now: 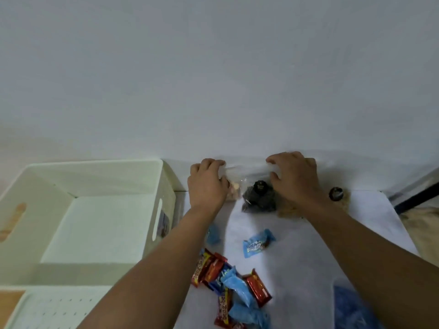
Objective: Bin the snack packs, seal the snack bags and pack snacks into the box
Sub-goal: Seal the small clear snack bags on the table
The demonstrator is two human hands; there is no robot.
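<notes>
My left hand (207, 180) and my right hand (294, 175) each pinch an end of the top edge of a clear snack bag (247, 168) standing against the wall. Pale snacks (234, 188) show in the bag by my left hand. A dark snack bag (259, 197) sits below, between my hands. A tan snack bag (288, 210) lies partly under my right wrist. Red and blue snack packs (234, 290) lie heaped near the front, with one blue pack (257, 242) apart. The empty cream box (107, 179) stands at left.
A white perforated lid or tray (52, 309) lies at the lower left. A dark round object (336, 193) sits at the right by the wall. A blue bag (351, 307) lies at the lower right. The table's right edge (401, 224) drops to the floor.
</notes>
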